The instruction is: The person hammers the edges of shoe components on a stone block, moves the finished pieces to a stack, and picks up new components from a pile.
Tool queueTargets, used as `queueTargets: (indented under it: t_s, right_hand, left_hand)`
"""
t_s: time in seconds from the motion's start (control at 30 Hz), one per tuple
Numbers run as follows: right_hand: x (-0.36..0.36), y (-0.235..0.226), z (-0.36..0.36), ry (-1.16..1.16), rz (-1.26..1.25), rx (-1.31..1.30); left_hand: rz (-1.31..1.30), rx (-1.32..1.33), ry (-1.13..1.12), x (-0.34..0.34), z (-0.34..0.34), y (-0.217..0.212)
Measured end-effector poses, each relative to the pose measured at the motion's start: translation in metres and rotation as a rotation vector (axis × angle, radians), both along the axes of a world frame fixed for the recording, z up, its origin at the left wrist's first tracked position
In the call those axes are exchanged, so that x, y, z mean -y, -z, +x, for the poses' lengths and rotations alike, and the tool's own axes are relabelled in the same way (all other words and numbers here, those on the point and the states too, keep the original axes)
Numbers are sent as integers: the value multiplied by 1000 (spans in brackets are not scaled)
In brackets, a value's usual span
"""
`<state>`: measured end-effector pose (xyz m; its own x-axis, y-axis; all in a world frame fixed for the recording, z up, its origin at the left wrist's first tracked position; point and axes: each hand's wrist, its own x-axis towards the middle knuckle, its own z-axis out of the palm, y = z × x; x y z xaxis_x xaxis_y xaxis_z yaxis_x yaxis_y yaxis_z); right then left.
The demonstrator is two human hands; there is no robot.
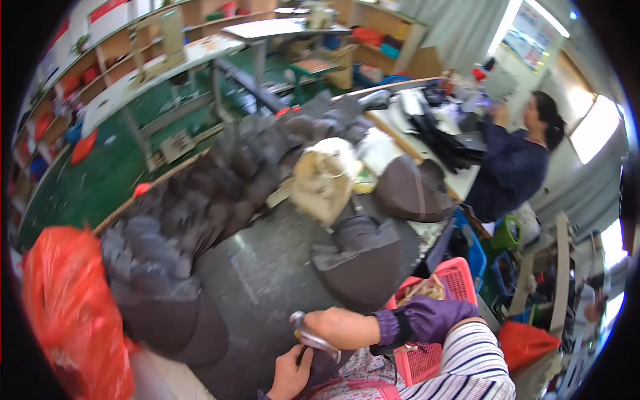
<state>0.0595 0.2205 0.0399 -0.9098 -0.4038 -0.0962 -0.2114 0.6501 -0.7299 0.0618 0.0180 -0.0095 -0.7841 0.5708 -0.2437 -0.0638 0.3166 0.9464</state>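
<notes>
Right hand [343, 328] comes in from the lower right in a purple sleeve cover with a dark elastic cuff; its fingers are curled closed around a small metal tool with shiny silver blades [308, 335] — scissors or snips, cannot tell which. The tool's tip points left and down, toward the left hand.

Left hand [289, 375] sits at the bottom edge, just below the right one, fingers pinched closed on a dark piece of fabric [320, 367]; the piece is mostly hidden by the hands. Both hands work close together at the near edge of the grey, dusty tabletop [267, 280].

On the tabletop — a long row of stacked dark grey cap-shaped pieces [193, 200] runs from the near left to the far end. A smaller stack of the same dark pieces [360, 257] lies just beyond the right hand. Farther back lies a crumpled beige cloth bag [320, 180].

A bulging orange-red plastic bag [70, 313] stands at the left. A pink-red plastic mesh basket [443, 287] sits to the right, partly behind the right forearm. Another person in a dark blue top [510, 170] stands at the far right of the tabletop.
</notes>
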Motion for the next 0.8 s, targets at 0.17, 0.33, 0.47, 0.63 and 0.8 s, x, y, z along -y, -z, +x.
queueTargets:
  t_s: [0.17,0.33,0.47,0.63,0.8]
  right_hand:
    - [8,24,0,78,200,-88]
    - [-10,4,4,173,58,-120]
    - [-22,-9,23,86,0,20]
    - [-11,6,37,103,-26,62]
    - [-14,7,41,160,-64,67]
  left_hand:
    - [-336,-528,82,10,-9,11]
    - [-417,-645,191,5,-35,-6]
    - [-165,-625,172,-11,-46,-1]
    - [-85,-512,281,-24,-60,0]
    - [-120,-506,431,-31,-75,6]
